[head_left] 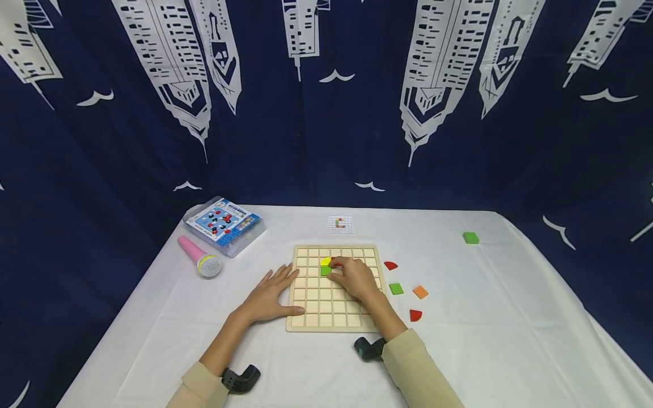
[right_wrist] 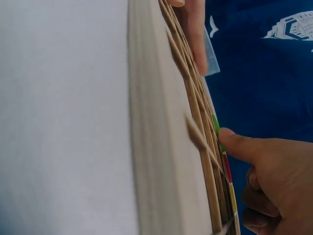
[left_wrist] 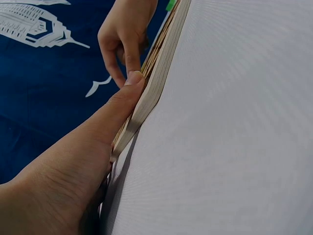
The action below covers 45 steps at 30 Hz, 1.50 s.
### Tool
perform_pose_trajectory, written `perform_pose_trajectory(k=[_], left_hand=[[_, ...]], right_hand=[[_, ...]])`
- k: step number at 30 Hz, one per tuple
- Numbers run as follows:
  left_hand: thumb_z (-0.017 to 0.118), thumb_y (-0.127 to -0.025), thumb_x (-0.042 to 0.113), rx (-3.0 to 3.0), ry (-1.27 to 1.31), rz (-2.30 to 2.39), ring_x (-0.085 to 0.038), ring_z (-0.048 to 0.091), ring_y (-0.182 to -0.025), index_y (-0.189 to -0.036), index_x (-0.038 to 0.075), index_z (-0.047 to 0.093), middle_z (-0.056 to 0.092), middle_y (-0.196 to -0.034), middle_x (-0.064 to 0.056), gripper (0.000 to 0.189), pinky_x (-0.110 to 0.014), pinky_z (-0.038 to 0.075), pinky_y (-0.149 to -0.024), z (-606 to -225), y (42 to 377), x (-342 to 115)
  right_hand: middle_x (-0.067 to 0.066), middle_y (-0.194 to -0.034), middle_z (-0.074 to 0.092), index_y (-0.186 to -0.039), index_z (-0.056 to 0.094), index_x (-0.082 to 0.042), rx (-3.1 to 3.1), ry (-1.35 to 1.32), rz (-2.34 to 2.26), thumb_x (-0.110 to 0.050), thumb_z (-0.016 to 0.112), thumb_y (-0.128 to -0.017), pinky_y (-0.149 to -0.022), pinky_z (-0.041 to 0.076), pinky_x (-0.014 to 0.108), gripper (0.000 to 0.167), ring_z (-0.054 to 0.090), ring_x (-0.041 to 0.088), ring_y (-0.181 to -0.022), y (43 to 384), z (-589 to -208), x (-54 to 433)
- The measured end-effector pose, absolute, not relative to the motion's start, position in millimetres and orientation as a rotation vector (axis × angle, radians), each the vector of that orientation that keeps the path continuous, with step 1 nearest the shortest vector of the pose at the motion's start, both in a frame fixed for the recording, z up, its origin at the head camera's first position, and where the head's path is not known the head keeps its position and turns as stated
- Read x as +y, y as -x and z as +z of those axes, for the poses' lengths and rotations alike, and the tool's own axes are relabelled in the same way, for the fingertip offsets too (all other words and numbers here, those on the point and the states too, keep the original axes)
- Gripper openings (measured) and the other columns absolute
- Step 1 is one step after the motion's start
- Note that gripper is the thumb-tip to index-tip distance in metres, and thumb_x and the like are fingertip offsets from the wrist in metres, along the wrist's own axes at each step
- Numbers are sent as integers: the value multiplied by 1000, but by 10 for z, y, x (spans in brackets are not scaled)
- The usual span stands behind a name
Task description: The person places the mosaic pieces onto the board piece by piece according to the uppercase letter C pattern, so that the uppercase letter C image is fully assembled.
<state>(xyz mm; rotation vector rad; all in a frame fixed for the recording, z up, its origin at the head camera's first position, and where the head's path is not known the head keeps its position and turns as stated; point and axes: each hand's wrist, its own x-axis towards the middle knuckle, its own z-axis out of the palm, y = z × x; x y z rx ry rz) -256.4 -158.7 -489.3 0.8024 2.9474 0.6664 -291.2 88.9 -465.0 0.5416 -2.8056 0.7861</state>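
A square wooden grid board (head_left: pixel 318 320) lies on the white table. My left hand (head_left: pixel 271 294) is spread at its left edge, fingers straight and thumb resting on the rim; the left wrist view shows this thumb (left_wrist: pixel 122 103) along the board's side. My right hand (head_left: pixel 357 277) reaches over the board with bent fingers. Its fingertips are at a red tile (right_wrist: pixel 228 169), mostly hidden under the index finger, and its thumb touches a green tile (head_left: pixel 325 271). A yellow tile (head_left: pixel 325 262) sits just above the green one. I cannot tell whether the fingers pinch the red tile.
Right of the board lie red quarter-round tiles (head_left: pixel 390 265), a green tile (head_left: pixel 396 289) and an orange tile (head_left: pixel 420 292). Another green piece (head_left: pixel 471 238) lies farther right. Behind the board is a pattern card (head_left: pixel 340 224). A plastic case (head_left: pixel 224 224) and pink microphone (head_left: pixel 196 255) lie left.
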Motion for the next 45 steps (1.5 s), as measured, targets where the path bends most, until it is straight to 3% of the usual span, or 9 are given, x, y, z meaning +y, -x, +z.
perform_pose_trajectory(k=[5,8,11,13,23,30,38,45], left_hand=[[55,-72,73,2942,-804,676,-22,10,-140,-146,13,28,15,-153,-4,100,-40,5,-113,-4883,2557,-1574],[55,-72,73,2941,-796,677,-22,10,-140,-146,13,28,15,-153,-4,99,-40,4,-113,-4871,2550,-1572],[56,-72,72,2944,-785,672,-22,10,-140,-146,13,28,15,-153,-4,99,-40,5,-113,-4863,2544,-1571],[57,-71,72,2942,-783,679,-22,10,-140,-146,12,28,16,-153,-5,99,-40,5,-113,-4858,2540,-1568],[58,-71,72,2929,-771,689,-23,9,-140,-146,13,28,15,-153,-5,100,-40,4,-113,-4864,2529,-1565],[57,-70,74,2930,-774,687,-22,9,-140,-146,14,28,14,-153,-4,101,-41,4,-113,-4885,2544,-1568],[57,-70,73,2927,-773,705,-22,8,-140,-146,14,28,14,-153,-4,101,-41,3,-113,-4888,2544,-1564],[57,-69,74,2928,-767,703,-22,8,-140,-146,14,27,14,-153,-4,102,-40,3,-113,-4894,2552,-1558]], right_hand=[[1,-93,69,-102,70,-14,-2781,-570,760,-27,72,-81,-63,51,34,25,63,20,-75,2905,-4659,881],[2,-80,68,-104,70,-15,-2796,-560,782,-28,72,-81,-56,49,32,27,60,18,-68,2894,-4652,882],[-3,-58,53,-106,70,-16,-2809,-540,833,-29,73,-80,-46,40,27,29,46,12,-53,2870,-4638,921],[-5,-52,44,-107,69,-16,-2805,-530,877,-29,73,-80,-43,34,25,30,39,10,-49,2846,-4622,991],[-4,-51,39,-106,69,-10,-2757,-465,963,-23,74,-79,-39,27,22,30,30,8,-44,2655,-4552,1910],[-2,-52,40,-107,69,-11,-2902,-357,957,-21,77,-75,-43,29,23,34,34,12,-48,2526,-4596,2389],[-2,-52,40,-101,70,-12,-2864,-362,924,-23,76,-77,-43,29,23,27,34,11,-48,2555,-4632,2356],[-4,-51,38,-102,70,-12,-2744,-445,940,-30,75,-77,-39,27,22,31,30,8,-44,2624,-4552,1801]])
